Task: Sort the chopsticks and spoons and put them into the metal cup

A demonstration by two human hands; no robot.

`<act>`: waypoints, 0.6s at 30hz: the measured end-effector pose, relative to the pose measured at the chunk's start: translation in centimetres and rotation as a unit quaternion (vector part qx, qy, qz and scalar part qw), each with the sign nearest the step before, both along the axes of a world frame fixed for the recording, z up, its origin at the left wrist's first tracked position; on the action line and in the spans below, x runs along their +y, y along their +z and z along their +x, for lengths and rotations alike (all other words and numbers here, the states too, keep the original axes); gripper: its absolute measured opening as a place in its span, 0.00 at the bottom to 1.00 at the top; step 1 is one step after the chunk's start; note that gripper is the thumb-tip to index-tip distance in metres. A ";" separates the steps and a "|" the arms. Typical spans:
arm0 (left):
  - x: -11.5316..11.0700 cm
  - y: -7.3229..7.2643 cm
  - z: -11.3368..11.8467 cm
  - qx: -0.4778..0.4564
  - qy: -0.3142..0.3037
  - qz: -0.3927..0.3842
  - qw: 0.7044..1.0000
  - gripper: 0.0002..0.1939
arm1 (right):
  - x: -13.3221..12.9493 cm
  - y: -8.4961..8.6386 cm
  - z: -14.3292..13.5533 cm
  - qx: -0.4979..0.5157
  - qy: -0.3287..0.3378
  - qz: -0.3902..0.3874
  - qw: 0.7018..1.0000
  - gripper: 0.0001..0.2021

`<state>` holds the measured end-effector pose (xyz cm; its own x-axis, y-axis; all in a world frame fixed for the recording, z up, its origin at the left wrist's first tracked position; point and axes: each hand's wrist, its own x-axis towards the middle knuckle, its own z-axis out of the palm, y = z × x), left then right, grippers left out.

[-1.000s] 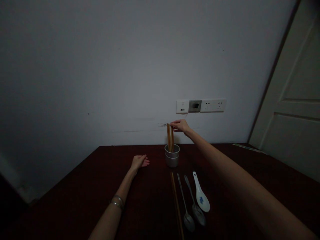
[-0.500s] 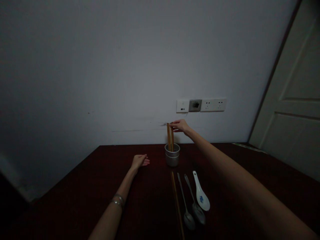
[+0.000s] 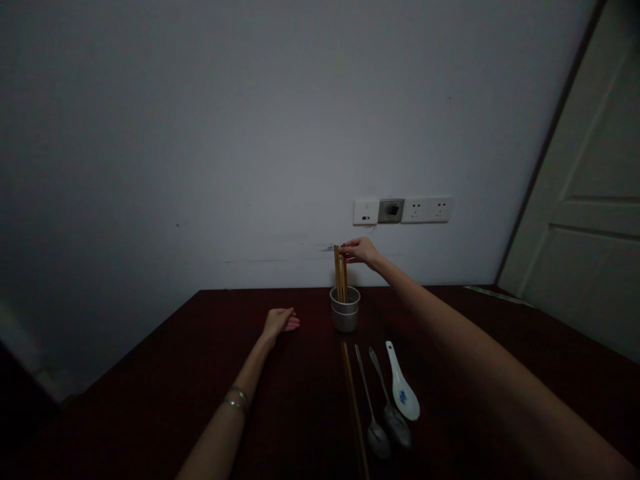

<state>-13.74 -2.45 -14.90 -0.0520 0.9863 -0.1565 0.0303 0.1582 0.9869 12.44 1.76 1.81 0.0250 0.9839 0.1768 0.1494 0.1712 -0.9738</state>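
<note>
Several wooden chopsticks (image 3: 338,273) stand upright, leaning slightly, in a silvery metal cup (image 3: 345,317) near the back of the table. My right hand (image 3: 361,251) pinches the top of the right-hand ones between thumb and fingers. Off to the left of the cup, my left hand (image 3: 281,323) rests on its side on the table, fingers loosely bent and apart from the thumb, holding nothing. In front of the cup more chopsticks (image 3: 355,407) lie lengthwise. Beside them are a long-handled metal spoon (image 3: 377,440), a second metal spoon (image 3: 397,427) and a white ceramic soup spoon (image 3: 406,400) with a blue mark.
The dark red table (image 3: 165,400) meets a pale wall (image 3: 280,133) just behind the cup. Sockets and a switch (image 3: 403,211) are mounted low on the wall. A panelled door (image 3: 590,180) stands at the right.
</note>
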 end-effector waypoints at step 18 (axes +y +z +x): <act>0.0 0.0 0.1 -0.006 -0.002 0.001 1.000 0.10 | -0.2 -0.4 -0.1 -0.027 0.052 -0.033 0.998 0.08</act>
